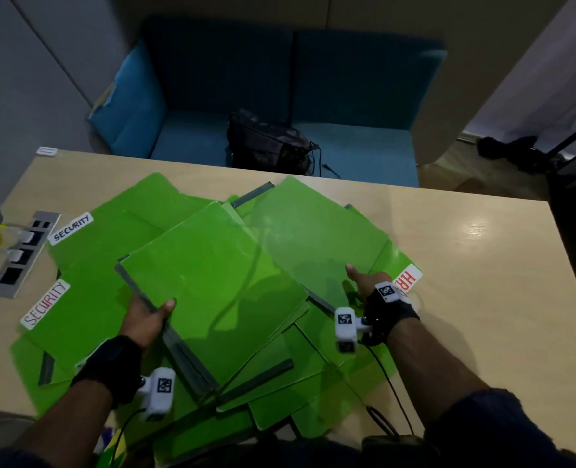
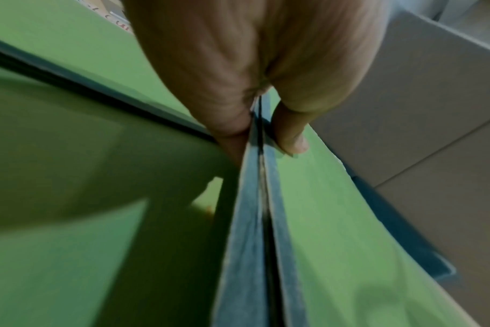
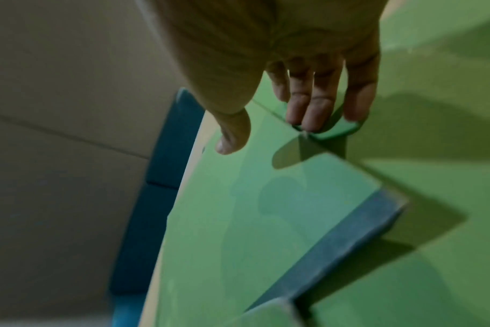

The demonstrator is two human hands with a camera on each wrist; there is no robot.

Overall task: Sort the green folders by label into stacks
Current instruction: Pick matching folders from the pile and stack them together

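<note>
Nearest the head camera, the left hand (image 1: pixel 143 320) is closed on the grey spine edge of the top green folder (image 1: pixel 209 282), the thumb laid across the upper face and the fingers hidden beneath; in the left wrist view the left hand (image 2: pixel 252 66) is seen pinching that folder's grey spine (image 2: pixel 259 221) between thumb and fingers. Further to the right, the right hand (image 1: pixel 369 285) is held with the thumb spread out over a second green folder (image 1: pixel 313 231); in the right wrist view the fingers (image 3: pixel 313 106) are seen extended and only lightly bent, their tips on or under the folder's near edge, though a firm hold cannot be made out through the blur. Both folders are part of a loose, overlapping heap of green folders (image 1: pixel 280 383) spread over the light wooden table (image 1: pixel 482 248). Two white labels reading SECURITY (image 1: pixel 71 228) (image 1: pixel 45 304) are shown at the heap's left side, and a label reading HR (image 1: pixel 406 280) is seen just beyond the right wrist. A recessed socket strip (image 1: pixel 23 253) is set into the table's left edge, and a blue sofa (image 1: pixel 280 89) with a dark bag (image 1: pixel 269 143) on it is placed behind the table.
</note>
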